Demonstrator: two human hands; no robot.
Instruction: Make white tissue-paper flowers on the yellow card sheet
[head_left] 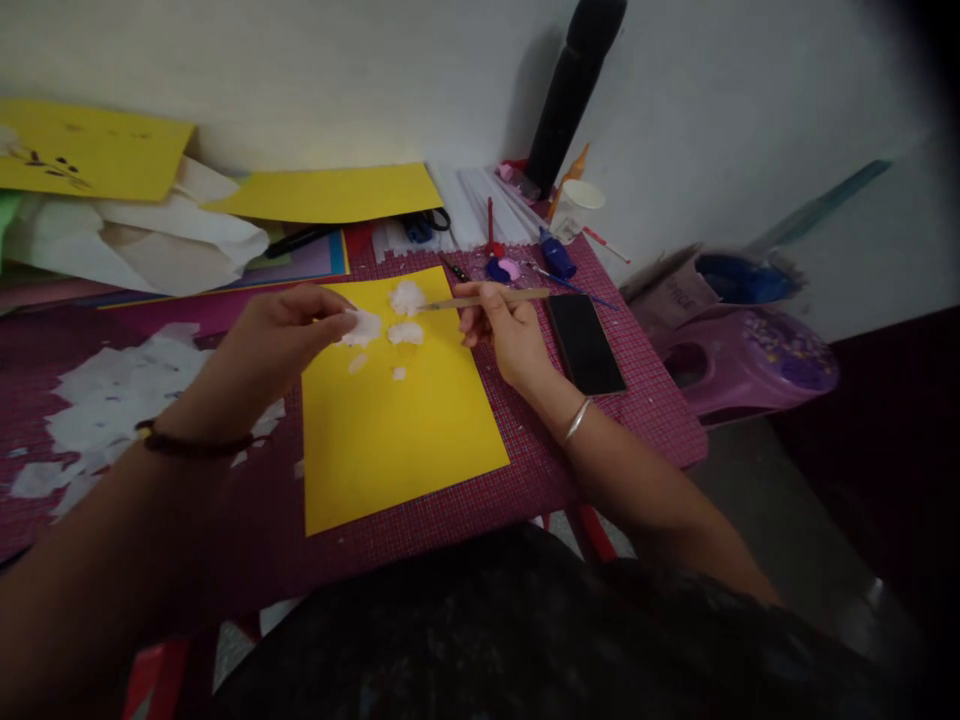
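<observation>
A yellow paper sheet [397,430] lies on the table with several pale paper flower pieces [406,334] on its upper part. My left hand [296,325] pinches a white paper piece [364,327] over the sheet's upper left edge. In my right hand [504,330] is a thin paintbrush [517,295], held like a pen. Its tip points left and reaches the topmost paper flower [407,297]; whether it touches cannot be made out. Beside the right hand lies a black phone [587,345].
White paper scraps [124,385] spread over the table's left side. Along the wall are crumpled paper [150,235], more yellow sheets [330,192], scissors [427,224], a blue bottle [557,254] and a white cup [581,200]. A purple stool [742,370] stands right of the table.
</observation>
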